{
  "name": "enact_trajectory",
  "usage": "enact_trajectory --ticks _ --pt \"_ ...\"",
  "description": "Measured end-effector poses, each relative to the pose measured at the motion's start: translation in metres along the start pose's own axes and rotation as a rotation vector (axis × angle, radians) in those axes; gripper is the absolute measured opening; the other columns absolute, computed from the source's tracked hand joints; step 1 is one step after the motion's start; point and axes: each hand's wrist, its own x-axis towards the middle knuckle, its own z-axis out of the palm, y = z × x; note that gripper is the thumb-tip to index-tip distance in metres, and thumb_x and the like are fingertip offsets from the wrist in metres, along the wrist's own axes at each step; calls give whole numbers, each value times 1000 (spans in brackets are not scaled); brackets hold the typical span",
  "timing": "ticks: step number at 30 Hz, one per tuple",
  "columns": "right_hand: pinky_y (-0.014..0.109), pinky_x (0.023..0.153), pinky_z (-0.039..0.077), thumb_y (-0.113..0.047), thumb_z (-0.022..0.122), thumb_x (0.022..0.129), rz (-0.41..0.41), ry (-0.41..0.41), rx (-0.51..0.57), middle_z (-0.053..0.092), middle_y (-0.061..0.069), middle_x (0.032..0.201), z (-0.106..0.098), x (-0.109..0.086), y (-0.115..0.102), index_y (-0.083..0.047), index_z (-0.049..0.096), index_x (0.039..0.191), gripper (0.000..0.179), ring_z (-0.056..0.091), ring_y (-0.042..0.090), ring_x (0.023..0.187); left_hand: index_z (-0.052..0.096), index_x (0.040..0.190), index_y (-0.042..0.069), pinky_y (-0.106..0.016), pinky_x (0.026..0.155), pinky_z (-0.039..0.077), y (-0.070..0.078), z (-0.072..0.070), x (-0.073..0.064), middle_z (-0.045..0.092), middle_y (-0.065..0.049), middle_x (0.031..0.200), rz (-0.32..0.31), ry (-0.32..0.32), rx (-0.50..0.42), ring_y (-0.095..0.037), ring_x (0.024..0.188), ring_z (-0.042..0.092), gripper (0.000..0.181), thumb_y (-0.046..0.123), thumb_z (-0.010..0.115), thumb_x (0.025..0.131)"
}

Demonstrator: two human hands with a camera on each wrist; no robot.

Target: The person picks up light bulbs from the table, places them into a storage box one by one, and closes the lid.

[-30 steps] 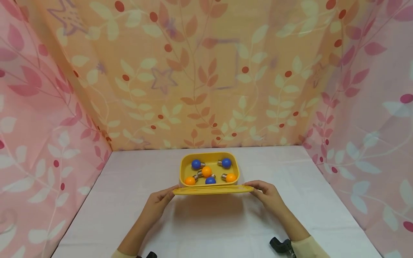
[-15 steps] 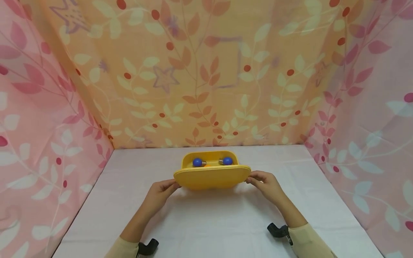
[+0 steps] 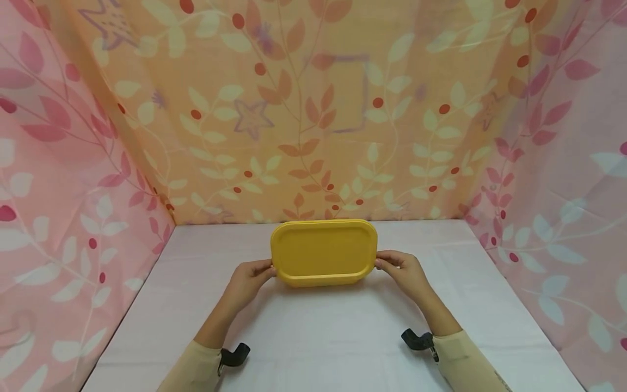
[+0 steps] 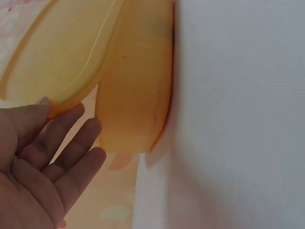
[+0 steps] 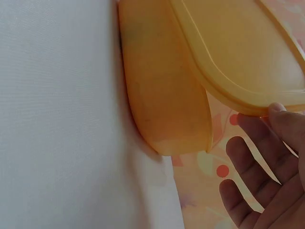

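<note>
A yellow lid (image 3: 323,249) is tilted over a yellow plastic box (image 3: 320,281) on the white table. My left hand (image 3: 250,283) pinches the lid's left end between thumb and index finger, the other fingers spread beside the box. At the opposite end, my right hand (image 3: 404,275) pinches the lid the same way. Both wrist views show the lid (image 4: 62,52) at an angle to the box (image 5: 167,90), its near edge against the box's rim. The lid hides the box's inside in the head view.
The table (image 3: 323,337) has a white cloth. Behind it hangs an orange leaf-patterned curtain (image 3: 313,109), with pink patterned curtains at the left (image 3: 59,190) and right (image 3: 553,179). A black wrist mount (image 3: 235,355) sits on the left sleeve, another black mount (image 3: 418,340) on the right.
Both hands have moved the lid forward and up over the box, tilting it so its broad face shows. The blue and orange bulbs inside the box have gone from sight behind it.
</note>
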Motion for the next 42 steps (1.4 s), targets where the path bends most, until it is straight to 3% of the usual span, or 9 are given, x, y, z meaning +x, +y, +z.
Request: enact_trajectory --ticks 6,10,16,20,25,32,37,42 --pt "20 78 57 -31 75 94 -57 78 -11 79 1 104 5 2 -1 -13 76 120 32 70 13 91 72 130 9 -33 88 61 0 9 1 77 -6 115 40 121 -18 -22 107 73 40 23 77 93" --pt "21 75 57 -26 77 93 -89 126 -24 79 2 101 9 3 1 -13 73 127 36 69 12 89 72 131 13 -24 81 61 -2 16 3 78 -4 109 68 201 -52 -19 100 74 41 17 80 90" --pt "22 79 58 -24 78 93 -120 174 -9 77 -2 104 14 5 4 -22 69 134 42 69 13 92 69 136 20 -22 84 60 -7 23 4 77 -1 114 124 261 -97 -21 103 74 48 15 80 90" --pt "27 86 58 -22 76 95 -150 182 -11 77 -1 108 19 5 6 -19 68 137 43 69 14 96 66 139 26 -26 91 59 -10 25 2 76 2 121 148 277 -82 -20 114 70 51 15 80 90" --pt "46 94 54 -21 74 96 -154 150 -27 75 -1 117 20 4 9 -17 64 142 48 67 17 103 59 145 30 -38 102 56 -15 23 1 68 5 136 128 213 -20 -21 131 61 58 20 79 92" --pt "61 112 41 -34 83 86 -53 -10 -77 63 2 140 9 6 14 -35 48 154 76 54 27 130 49 151 40 -57 113 43 -11 12 3 53 9 153 9 42 -14 -37 141 48 71 26 81 89" --pt "65 117 33 -35 88 81 -36 -104 -105 50 -1 155 9 9 17 -42 38 157 92 42 32 144 43 155 40 -59 121 31 -14 9 4 44 10 159 12 11 43 -34 149 37 82 24 84 86" --pt "66 119 28 -30 90 80 8 -157 -108 44 -4 160 12 11 21 -46 34 157 96 35 33 149 39 156 41 -58 122 28 -19 8 5 41 8 161 -3 -4 73 -32 152 33 87 19 85 85"
